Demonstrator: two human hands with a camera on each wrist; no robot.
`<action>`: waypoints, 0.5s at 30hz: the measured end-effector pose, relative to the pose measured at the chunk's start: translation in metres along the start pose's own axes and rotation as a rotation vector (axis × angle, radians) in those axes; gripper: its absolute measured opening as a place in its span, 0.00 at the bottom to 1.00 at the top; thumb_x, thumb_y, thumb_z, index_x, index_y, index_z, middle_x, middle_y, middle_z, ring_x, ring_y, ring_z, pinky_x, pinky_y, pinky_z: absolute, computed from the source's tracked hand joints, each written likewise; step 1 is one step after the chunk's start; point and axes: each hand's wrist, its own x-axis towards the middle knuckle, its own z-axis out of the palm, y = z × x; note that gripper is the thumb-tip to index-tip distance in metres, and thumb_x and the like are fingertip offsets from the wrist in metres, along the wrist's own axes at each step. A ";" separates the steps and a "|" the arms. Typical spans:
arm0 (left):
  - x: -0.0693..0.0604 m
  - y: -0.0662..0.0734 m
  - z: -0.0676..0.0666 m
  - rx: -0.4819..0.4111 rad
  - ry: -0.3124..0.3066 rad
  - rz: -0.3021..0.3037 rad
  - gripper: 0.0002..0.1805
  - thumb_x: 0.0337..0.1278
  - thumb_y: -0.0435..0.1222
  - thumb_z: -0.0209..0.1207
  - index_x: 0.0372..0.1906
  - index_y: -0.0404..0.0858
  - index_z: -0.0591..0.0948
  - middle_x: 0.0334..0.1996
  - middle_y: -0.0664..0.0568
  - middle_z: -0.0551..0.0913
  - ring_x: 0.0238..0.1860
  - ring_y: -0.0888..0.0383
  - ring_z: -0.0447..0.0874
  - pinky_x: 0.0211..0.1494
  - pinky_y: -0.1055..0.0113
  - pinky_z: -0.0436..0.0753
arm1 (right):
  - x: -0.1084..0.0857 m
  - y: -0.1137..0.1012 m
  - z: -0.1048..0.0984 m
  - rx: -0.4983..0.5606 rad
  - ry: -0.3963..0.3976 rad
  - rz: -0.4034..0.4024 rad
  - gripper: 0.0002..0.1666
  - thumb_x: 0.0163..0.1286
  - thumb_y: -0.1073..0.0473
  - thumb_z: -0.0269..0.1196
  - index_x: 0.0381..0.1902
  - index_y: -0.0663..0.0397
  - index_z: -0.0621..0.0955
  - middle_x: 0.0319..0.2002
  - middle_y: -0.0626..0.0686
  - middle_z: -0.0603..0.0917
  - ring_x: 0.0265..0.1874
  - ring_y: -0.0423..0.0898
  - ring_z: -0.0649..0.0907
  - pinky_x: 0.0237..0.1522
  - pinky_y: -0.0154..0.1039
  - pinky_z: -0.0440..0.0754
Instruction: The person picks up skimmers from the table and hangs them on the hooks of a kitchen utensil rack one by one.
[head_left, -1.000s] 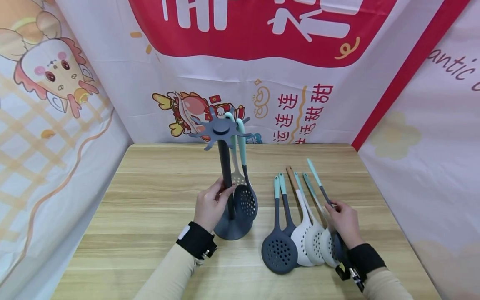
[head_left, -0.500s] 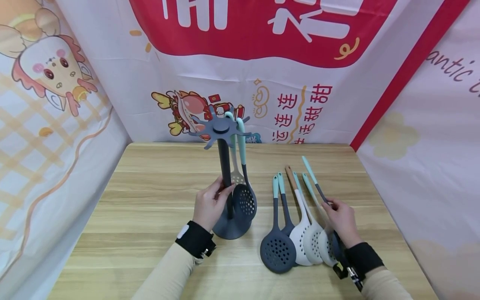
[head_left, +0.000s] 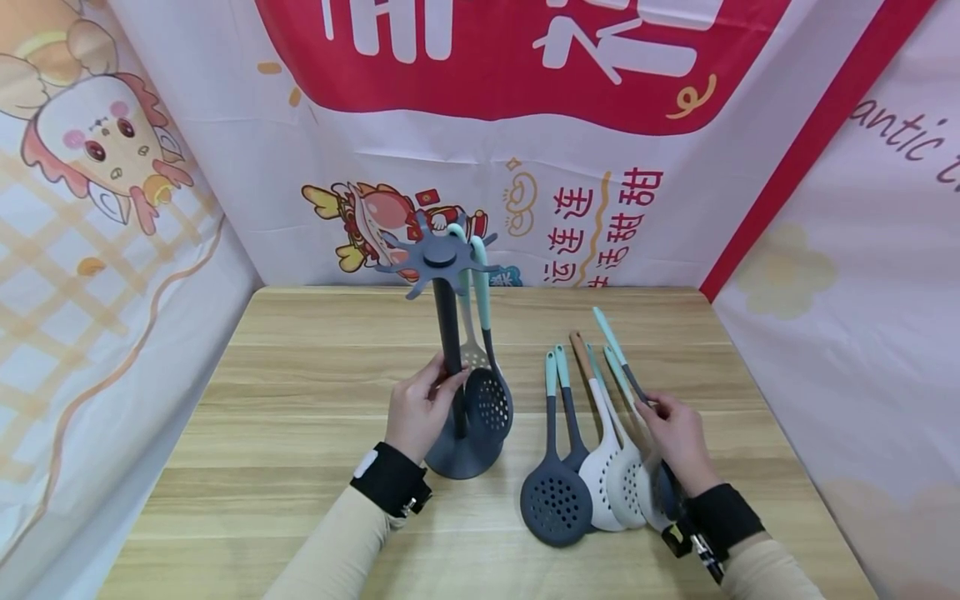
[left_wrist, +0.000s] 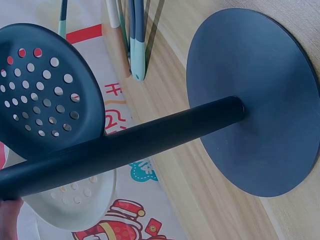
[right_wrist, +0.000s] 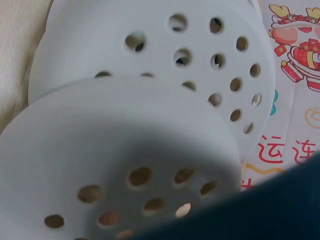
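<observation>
My left hand [head_left: 422, 408] grips the dark pole [head_left: 447, 321] of an upright utensil stand with a star-shaped hook top [head_left: 439, 256] and a round base [left_wrist: 260, 125]. A dark skimmer [head_left: 489, 404] and a pale slotted one [head_left: 474, 356], both mint-handled, hang from its right side. To the right, my right hand [head_left: 678, 437] pinches the dark shaft of a utensil with a mint handle [head_left: 609, 335], tilted above the other utensils. Its dark head is mostly hidden beside the wrist, so its kind cannot be told. A blurred dark shape [right_wrist: 260, 205] crosses the right wrist view.
Several skimmers lie in a row on the wooden table [head_left: 300, 417]: a dark one [head_left: 557, 504] at the left, then white ones [head_left: 600, 483], one with a brown handle [head_left: 582, 354]. A printed cloth [head_left: 420, 133] hangs behind the table.
My right hand has shifted slightly left, and the mint handle's tip has moved left and a little up. My left hand and the stand have stayed almost still.
</observation>
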 end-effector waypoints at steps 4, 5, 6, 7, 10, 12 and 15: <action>0.000 -0.001 0.000 0.008 0.007 0.010 0.12 0.63 0.33 0.63 0.48 0.33 0.84 0.37 0.45 0.90 0.36 0.53 0.91 0.35 0.64 0.89 | -0.001 -0.003 0.002 0.027 -0.009 -0.020 0.20 0.72 0.57 0.61 0.56 0.66 0.80 0.30 0.57 0.79 0.24 0.45 0.73 0.20 0.32 0.69; 0.000 -0.001 0.000 0.010 0.008 0.012 0.12 0.62 0.33 0.64 0.48 0.33 0.84 0.37 0.45 0.90 0.36 0.53 0.91 0.34 0.64 0.89 | -0.001 -0.004 0.003 0.033 -0.014 -0.020 0.20 0.72 0.57 0.61 0.56 0.65 0.80 0.30 0.57 0.79 0.24 0.45 0.73 0.20 0.32 0.70; 0.000 -0.001 0.000 0.010 0.009 0.013 0.12 0.62 0.33 0.63 0.48 0.33 0.84 0.37 0.45 0.90 0.36 0.53 0.91 0.34 0.64 0.89 | -0.002 -0.005 0.003 0.039 -0.019 -0.019 0.20 0.72 0.57 0.61 0.56 0.65 0.80 0.30 0.57 0.79 0.24 0.45 0.73 0.20 0.32 0.70; 0.000 -0.001 0.000 0.009 0.009 0.015 0.12 0.63 0.33 0.63 0.48 0.33 0.84 0.37 0.45 0.90 0.36 0.53 0.91 0.34 0.64 0.89 | -0.002 -0.005 0.003 0.042 -0.025 -0.017 0.20 0.73 0.57 0.61 0.56 0.65 0.80 0.30 0.57 0.79 0.24 0.45 0.73 0.20 0.33 0.70; -0.001 0.000 0.000 0.007 0.009 0.017 0.11 0.63 0.33 0.63 0.48 0.33 0.84 0.37 0.45 0.90 0.36 0.53 0.91 0.35 0.64 0.89 | -0.004 -0.008 0.004 0.054 -0.042 -0.001 0.20 0.73 0.57 0.60 0.57 0.63 0.80 0.31 0.56 0.79 0.25 0.46 0.73 0.21 0.33 0.71; -0.001 0.000 0.000 0.004 0.011 0.020 0.11 0.63 0.33 0.63 0.48 0.33 0.84 0.37 0.44 0.90 0.36 0.52 0.91 0.35 0.64 0.89 | -0.005 -0.011 0.004 0.063 -0.051 0.007 0.21 0.73 0.56 0.59 0.58 0.63 0.80 0.31 0.56 0.79 0.26 0.46 0.73 0.21 0.33 0.71; -0.001 0.001 0.000 0.006 0.014 0.022 0.11 0.62 0.33 0.64 0.48 0.33 0.84 0.37 0.44 0.90 0.36 0.52 0.91 0.34 0.63 0.89 | -0.008 -0.014 0.004 0.065 -0.055 -0.003 0.21 0.73 0.57 0.60 0.59 0.62 0.79 0.32 0.56 0.79 0.26 0.46 0.74 0.22 0.33 0.71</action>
